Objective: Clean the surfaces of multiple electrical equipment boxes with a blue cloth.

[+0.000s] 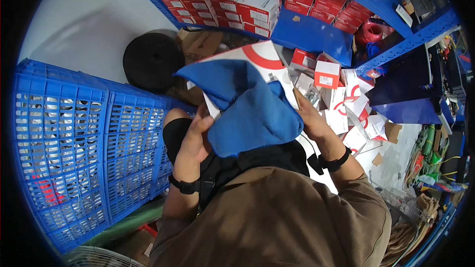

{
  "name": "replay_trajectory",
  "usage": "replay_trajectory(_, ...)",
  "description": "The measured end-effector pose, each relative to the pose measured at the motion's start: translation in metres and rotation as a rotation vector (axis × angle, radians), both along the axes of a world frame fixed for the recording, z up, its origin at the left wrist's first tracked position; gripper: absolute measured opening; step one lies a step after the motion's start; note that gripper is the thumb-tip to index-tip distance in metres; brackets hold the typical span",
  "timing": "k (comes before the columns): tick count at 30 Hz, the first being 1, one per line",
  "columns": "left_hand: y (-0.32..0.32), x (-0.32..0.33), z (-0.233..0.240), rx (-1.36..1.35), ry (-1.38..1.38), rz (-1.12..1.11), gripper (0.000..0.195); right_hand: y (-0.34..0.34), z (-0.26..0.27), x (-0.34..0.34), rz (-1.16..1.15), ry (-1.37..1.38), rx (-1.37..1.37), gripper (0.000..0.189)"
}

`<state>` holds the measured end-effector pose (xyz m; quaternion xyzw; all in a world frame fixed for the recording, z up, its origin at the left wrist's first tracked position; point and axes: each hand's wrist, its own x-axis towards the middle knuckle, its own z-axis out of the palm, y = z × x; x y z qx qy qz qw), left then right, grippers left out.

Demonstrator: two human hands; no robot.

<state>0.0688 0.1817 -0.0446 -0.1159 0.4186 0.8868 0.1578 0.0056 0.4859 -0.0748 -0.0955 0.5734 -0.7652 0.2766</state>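
A white cardboard box (258,52) with a red curved mark is held in front of my lap, its top leaning away from me. A blue cloth (256,115) lies draped over the box and hides much of it. My left hand (198,133) grips the box's left edge, with the thumb beside the cloth. On the other side, my right hand (311,115) holds the right edge, its fingers partly hidden behind the box. Both wrists wear black bands.
Blue plastic crates (105,118) stand at the left. Behind them is a black round object (153,61). Stacked red and white boxes (226,7) fill a blue metal shelf (315,31). More small boxes (327,74) lie heaped at the right. A fan guard (100,257) shows at lower left.
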Motion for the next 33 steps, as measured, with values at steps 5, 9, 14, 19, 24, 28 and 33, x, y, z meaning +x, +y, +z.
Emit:
replay_trajectory(5, 0.002, 0.011, -0.001, -0.041, 0.0, 0.021, 0.091, -0.002, 0.003, -0.003, 0.058, 0.037, 0.0, 0.086)
replay_trajectory(9, 0.002, 0.019, -0.022, 0.046, -0.008, 0.119, 0.078, 0.008, 0.044, -0.019, 0.02, 0.022, 0.321, 0.069)
replay_trajectory(14, 0.021, 0.005, -0.008, -0.151, 0.138, 0.192, 0.074, -0.048, 0.103, 0.019, -0.138, 1.119, 0.822, 0.069)
replay_trajectory(19, 0.031, 0.012, -0.005, -0.213, 0.177, 0.265, 0.08, -0.077, 0.091, 0.026, 0.193, 1.25, 0.881, 0.086)
replay_trajectory(24, 0.026, 0.017, -0.009, -0.374, 0.202, 0.257, 0.085, -0.054, 0.064, -0.018, 0.165, 1.154, 1.087, 0.08)
replay_trajectory(28, 0.029, 0.019, -0.007, -0.424, 0.235, 0.187, 0.092, -0.063, 0.056, -0.034, 0.03, 1.034, 1.042, 0.07)
replay_trajectory(33, 0.034, 0.017, -0.018, -0.365, 0.248, 0.166, 0.095, -0.092, 0.098, -0.014, 0.149, 1.402, 1.015, 0.06)
